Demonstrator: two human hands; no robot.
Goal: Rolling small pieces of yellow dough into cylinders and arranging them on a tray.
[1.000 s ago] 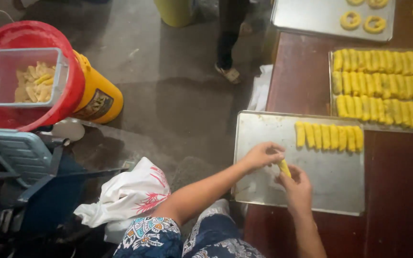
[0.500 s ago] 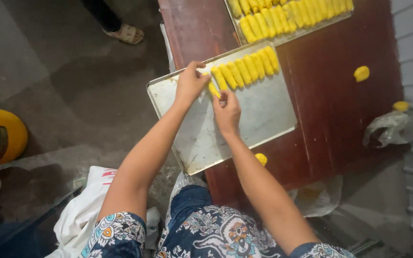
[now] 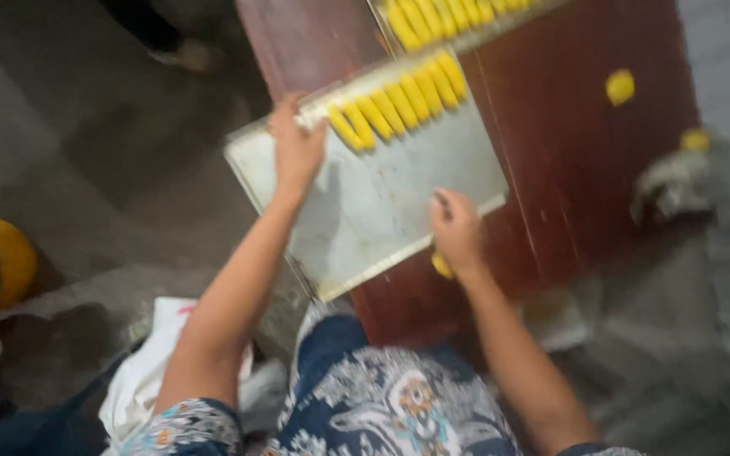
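Left hand (image 3: pixel 296 150): lies palm down on the far left corner of the metal tray (image 3: pixel 382 203), fingers spread and flat, fingertips at the tray rim; blur hides whether it grips anything. Right hand (image 3: pixel 456 230): rests on the near right edge of the tray, fingers loosely curled; whether it holds anything cannot be told.

Count: one row of yellow dough sticks (image 3: pixel 399 100) on this tray, about seven pieces, side by side along the far edge. The row starts just right of the left hand, its nearest piece almost touching the fingers; it lies well apart from the right hand, with bare tray between.

One yellow piece (image 3: pixel 441 265) peeks out at the near tray edge, just under the right hand.

Further out: second tray (image 3: pixel 458 17) at the far side, at least six sticks in view, cut off by the frame. Dark red table (image 3: pixel 568 169) carries both trays. Two loose yellow lumps to the right: one (image 3: pixel 620 86) on the table, another (image 3: pixel 694 139) further right.
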